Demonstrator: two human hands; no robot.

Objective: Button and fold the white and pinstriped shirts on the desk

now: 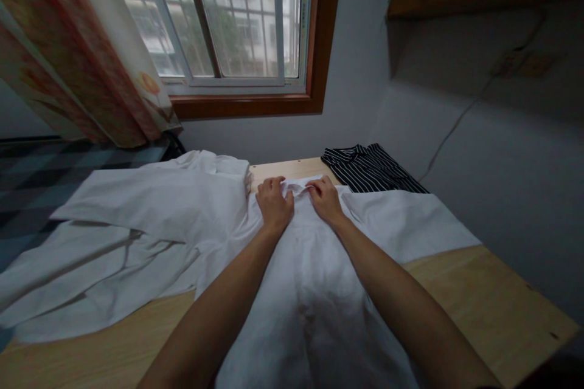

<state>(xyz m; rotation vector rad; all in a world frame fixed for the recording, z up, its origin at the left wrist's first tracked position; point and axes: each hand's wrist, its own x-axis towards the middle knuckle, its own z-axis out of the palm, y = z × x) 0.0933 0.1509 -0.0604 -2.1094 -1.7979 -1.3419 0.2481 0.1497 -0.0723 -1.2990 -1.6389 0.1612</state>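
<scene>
A white shirt (319,273) lies spread over the wooden table, its body stretching toward me and one sleeve reaching out to the right. At its far end is the collar (298,187), with one hand on either side. My left hand (275,202) has its fingers bent over the collar's left side, thumb and fingers closed on the cloth. On the right side, my right hand (325,199) pinches the collar edge between thumb and fingers. The fingertips are partly hidden by the cloth.
More white clothing (168,194) is heaped on the left, hanging past the table (493,304) edge. A black-and-white striped garment (369,167) lies folded at the back right. Behind are a window (237,18), a curtain (91,55) and a wall cable (456,124).
</scene>
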